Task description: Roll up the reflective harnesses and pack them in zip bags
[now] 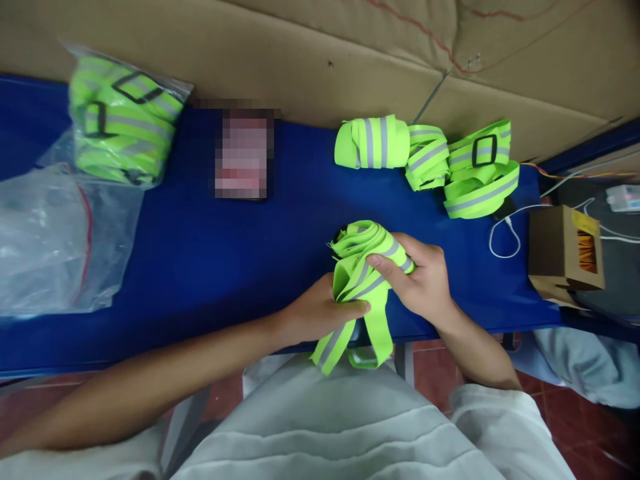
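Observation:
A neon-green reflective strap bundle [361, 257] with grey stripes sits at the near edge of the blue table [200, 267]. My left hand [315, 312] grips its lower part from the left. My right hand [423, 277] wraps over its right side, fingers on the folds. Two loose strap ends hang down over the table edge toward my lap.
At the back lie a rolled strap [373, 142] and more straps with a black buckle [475, 170]. A plastic bag of straps [123, 120] and an empty clear bag [55, 240] are at the left. A small cardboard box [565, 257] and white cables sit at the right.

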Demonstrator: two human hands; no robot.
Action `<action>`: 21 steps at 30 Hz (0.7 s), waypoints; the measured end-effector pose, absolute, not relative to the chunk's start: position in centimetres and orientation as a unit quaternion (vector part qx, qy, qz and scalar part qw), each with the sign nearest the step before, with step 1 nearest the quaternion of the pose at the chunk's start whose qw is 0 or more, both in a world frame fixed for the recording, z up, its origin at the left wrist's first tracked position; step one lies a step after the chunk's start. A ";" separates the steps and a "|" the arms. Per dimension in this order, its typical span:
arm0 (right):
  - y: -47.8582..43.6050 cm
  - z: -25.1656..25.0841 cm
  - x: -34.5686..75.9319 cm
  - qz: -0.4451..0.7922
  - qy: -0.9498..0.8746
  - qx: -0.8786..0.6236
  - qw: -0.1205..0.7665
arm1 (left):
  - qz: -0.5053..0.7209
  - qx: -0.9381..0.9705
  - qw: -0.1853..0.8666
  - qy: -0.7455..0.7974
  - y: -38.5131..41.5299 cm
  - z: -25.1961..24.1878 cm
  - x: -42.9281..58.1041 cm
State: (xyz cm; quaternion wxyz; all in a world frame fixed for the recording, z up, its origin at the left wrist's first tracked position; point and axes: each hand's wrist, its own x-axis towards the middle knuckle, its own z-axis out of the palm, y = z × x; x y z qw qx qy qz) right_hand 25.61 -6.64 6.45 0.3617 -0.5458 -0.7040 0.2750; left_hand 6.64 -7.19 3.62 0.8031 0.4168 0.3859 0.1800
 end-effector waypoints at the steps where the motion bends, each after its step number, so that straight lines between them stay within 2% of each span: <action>1: -6.7 6.4 25.6 0.271 -0.703 -0.549 0.362 | 0.176 0.395 0.815 0.385 -7.2 3.7 6.7; 6: -6.7 6.3 25.3 0.225 -0.710 -0.551 0.377 | 0.149 0.228 0.914 0.299 -7.6 3.5 6.8; 11: -6.7 6.0 25.3 0.157 -0.749 -0.514 0.388 | 0.080 0.147 0.951 0.259 -7.7 2.7 6.7; 17: -6.8 5.8 25.6 0.160 -0.744 -0.523 0.384 | 0.073 0.189 0.951 0.235 -7.6 3.0 6.4; 21: -6.7 6.1 26.0 0.191 -0.719 -0.547 0.384 | 0.087 0.248 0.916 0.304 -7.2 3.3 6.1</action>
